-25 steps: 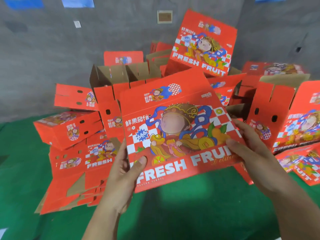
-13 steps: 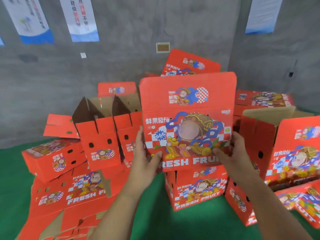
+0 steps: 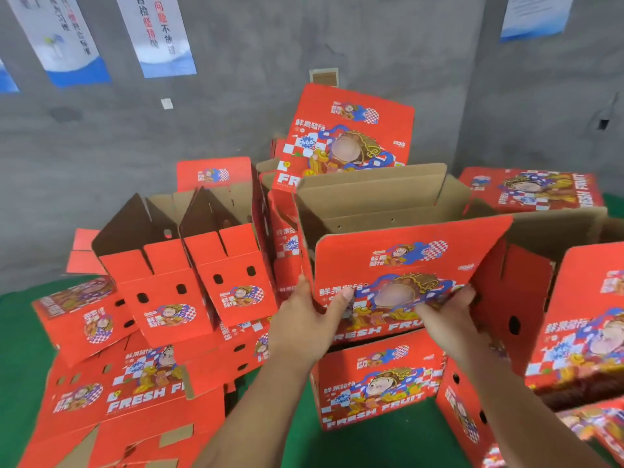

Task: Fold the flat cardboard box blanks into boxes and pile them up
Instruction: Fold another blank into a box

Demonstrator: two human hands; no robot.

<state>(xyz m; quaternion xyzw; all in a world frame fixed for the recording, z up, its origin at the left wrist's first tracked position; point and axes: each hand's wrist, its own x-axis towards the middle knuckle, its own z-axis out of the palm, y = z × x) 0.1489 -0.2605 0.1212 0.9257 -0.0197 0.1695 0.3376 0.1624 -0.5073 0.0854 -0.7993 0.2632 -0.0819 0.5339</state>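
Observation:
I hold a red "FRESH FRUIT" cardboard box (image 3: 401, 261) in front of me, opened into a tube so its brown inside shows at the top. My left hand (image 3: 310, 329) grips its lower left edge, thumb on the printed front. My right hand (image 3: 449, 319) grips the lower right of the front panel. The box sits just above a folded red box (image 3: 374, 383) on the green floor. Flat red blanks (image 3: 111, 403) lie spread at the lower left.
Several folded and half-open red boxes crowd the space: two open-topped ones (image 3: 189, 265) to the left, a stack (image 3: 351, 130) behind, more on the right (image 3: 584, 319). A grey concrete wall with posters (image 3: 155, 32) stands behind. Green floor (image 3: 354, 447) shows between my arms.
The box was flat and held up facing me; it has since opened into a tube and dropped lower and farther away, over the folded box. Both hands kept their grip.

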